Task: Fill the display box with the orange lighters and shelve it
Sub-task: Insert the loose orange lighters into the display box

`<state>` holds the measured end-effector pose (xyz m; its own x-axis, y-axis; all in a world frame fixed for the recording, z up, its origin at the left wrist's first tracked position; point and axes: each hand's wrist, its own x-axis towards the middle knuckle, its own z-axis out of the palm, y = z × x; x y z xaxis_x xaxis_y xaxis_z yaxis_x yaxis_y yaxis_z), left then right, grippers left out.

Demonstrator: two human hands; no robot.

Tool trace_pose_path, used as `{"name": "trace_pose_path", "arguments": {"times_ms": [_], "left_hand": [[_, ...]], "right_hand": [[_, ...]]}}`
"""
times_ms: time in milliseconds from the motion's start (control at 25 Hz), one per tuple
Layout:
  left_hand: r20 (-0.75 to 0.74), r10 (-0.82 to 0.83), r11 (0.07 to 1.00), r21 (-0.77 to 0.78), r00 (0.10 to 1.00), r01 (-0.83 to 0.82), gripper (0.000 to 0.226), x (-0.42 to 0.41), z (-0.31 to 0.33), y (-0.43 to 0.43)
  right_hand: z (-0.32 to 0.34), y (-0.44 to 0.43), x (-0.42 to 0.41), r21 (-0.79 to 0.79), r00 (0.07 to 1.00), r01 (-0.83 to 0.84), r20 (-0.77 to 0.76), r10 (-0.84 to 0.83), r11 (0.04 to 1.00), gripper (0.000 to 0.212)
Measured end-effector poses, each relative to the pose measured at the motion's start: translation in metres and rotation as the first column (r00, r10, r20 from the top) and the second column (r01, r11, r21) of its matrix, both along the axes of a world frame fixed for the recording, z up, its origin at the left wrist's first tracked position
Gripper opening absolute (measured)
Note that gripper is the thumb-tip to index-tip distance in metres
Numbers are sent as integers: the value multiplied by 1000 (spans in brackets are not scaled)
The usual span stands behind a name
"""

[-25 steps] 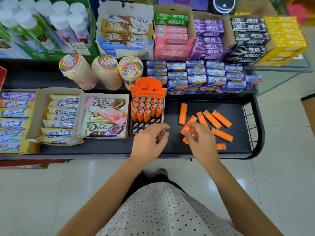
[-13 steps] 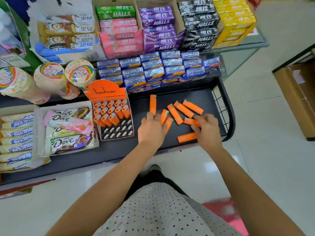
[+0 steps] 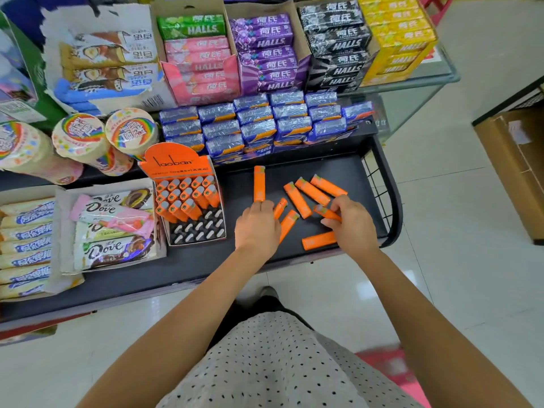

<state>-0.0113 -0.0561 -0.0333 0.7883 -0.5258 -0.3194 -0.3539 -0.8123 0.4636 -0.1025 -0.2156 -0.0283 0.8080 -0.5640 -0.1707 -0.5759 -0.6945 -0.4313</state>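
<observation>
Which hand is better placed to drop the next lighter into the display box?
Left. The left hand lies nearer the display box, among loose lighters; the right hand sits farther right, fingers on another lighter.

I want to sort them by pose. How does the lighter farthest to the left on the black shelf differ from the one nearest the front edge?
The leftmost lighter lies pointing front to back; the front lighter lies nearly crosswise. The left hand touches the first, the right hand the second. Both are orange, flat on the shelf.

One view only, taken from the person's head, pointed forward and down, held close above the black shelf (image 3: 323,172), both arms seen reaching out from below.
</observation>
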Motion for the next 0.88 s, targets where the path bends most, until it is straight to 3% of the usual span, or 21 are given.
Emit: {"name": "trace_pose_path", "arguments": {"times_ms": [200, 400, 520, 680, 760, 880], "left_hand": [[15, 67, 949, -310, 998, -60, 20, -8, 12, 34], [39, 301, 882, -390, 953, -263, 22, -11, 37, 80], [119, 404, 852, -410, 907, -326, 28, -5, 35, 110], [174, 476, 823, -433, 862, -367, 26, 10, 21, 135], [220, 438, 829, -474, 872, -297, 24, 15, 16, 133], [362, 374, 868, -462, 854, -184, 30, 23, 11, 124]], "right_hand": [[25, 24, 12, 279, 986, 35, 149, -79, 960, 22], [36, 71, 37, 483, 950, -143, 312, -17, 864, 22], [38, 104, 57, 609, 920, -196, 385, -71, 768, 14], [32, 133, 79, 531, 898, -292, 439, 37, 796, 12], [26, 140, 86, 426, 877, -339, 466, 117, 839, 6], [14, 140, 93, 237, 840, -386, 490, 234, 891, 15]]}}
